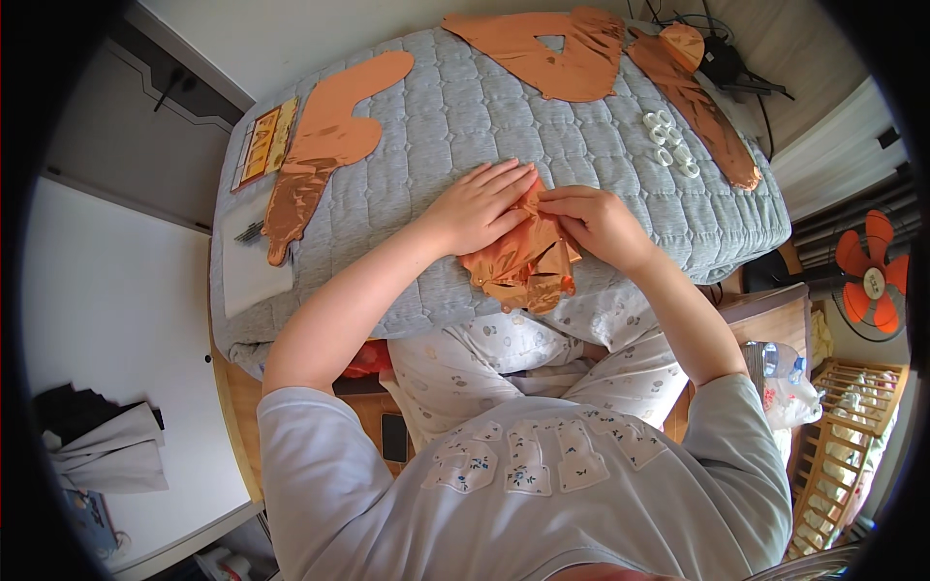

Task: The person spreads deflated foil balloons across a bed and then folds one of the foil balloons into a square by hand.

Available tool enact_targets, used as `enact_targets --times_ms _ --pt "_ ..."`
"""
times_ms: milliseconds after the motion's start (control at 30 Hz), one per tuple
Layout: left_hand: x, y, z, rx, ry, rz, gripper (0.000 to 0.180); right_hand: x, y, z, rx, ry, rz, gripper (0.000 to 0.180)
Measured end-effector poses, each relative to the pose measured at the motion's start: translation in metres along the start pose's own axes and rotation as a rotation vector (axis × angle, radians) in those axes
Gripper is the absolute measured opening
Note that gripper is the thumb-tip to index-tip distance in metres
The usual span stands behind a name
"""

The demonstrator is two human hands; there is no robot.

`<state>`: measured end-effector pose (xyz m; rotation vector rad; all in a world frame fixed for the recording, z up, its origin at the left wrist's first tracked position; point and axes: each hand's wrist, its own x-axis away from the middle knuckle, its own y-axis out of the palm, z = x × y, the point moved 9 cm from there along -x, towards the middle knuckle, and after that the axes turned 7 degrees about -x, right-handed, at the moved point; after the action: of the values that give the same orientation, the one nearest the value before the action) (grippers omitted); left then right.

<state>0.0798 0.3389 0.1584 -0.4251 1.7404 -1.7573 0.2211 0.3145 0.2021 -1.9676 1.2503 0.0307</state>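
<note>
A crumpled copper-coloured foil balloon (523, 261) lies in front of me at the near edge of a grey quilted mattress (426, 126). My left hand (484, 208) rests flat across its upper left part, fingers stretched out. At the upper right edge of the foil, my right hand (603, 225) is closed, thumb and fingers pinching it. The lower part of this balloon is wrinkled and bunched, and its upper part is partly hidden under my hands.
Flat letter-shaped foil balloons lie at the left (334, 136), far middle (552, 58) and far right (702, 111). Several small white rings (668, 140) sit at right. A printed packet (263, 145) and white sheet (257, 257) lie left. An orange-bladed fan (872, 271) stands right.
</note>
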Motion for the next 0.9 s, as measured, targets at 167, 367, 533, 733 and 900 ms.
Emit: enact_targets --times_ms 167,367,533,733,900 --pt "0.0 0.001 -0.001 0.0 -0.003 -0.004 0.062 -0.002 0.003 0.005 -0.016 0.029 0.012 0.028" --pt "-0.001 -0.001 -0.001 0.011 -0.01 0.007 0.062 -0.004 0.003 0.002 -0.013 0.046 0.007 0.028" --pt "0.0 0.0 -0.002 0.004 0.005 0.028 0.061 -0.002 0.002 -0.002 -0.018 0.006 -0.078 0.029" --pt "0.001 0.0 -0.005 0.026 0.032 0.026 0.06 0.004 0.005 0.005 0.014 -0.027 -0.125 0.032" --pt "-0.002 0.004 -0.032 0.932 -0.098 -0.13 0.056 0.004 0.008 0.006 0.011 -0.048 -0.174 0.035"
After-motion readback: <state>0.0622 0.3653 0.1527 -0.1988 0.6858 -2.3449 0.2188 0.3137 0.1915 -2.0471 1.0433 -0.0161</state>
